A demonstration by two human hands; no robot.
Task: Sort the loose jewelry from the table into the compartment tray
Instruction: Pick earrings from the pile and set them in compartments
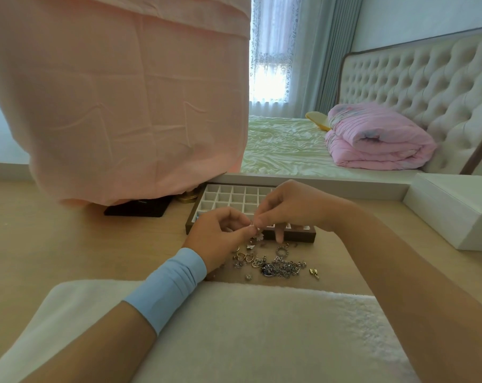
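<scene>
A dark-framed compartment tray [228, 199] with many small pale cells lies on the wooden table. In front of it is a pile of loose jewelry [275, 262]: heart charms, rings, a tangled chain. My left hand [220, 239] and my right hand [292, 208] meet above the tray's near edge, both pinching one small earring [253, 225] between fingertips. A little flower piece dangles just below it. My right hand hides part of the tray's right side.
A large pink cloth [118, 100] drapes over something at the table's back left, with a black base [137, 208] and a gold lid [188, 197] under it. A white fluffy cushion [248, 327] lies near me. A bed stands behind the table.
</scene>
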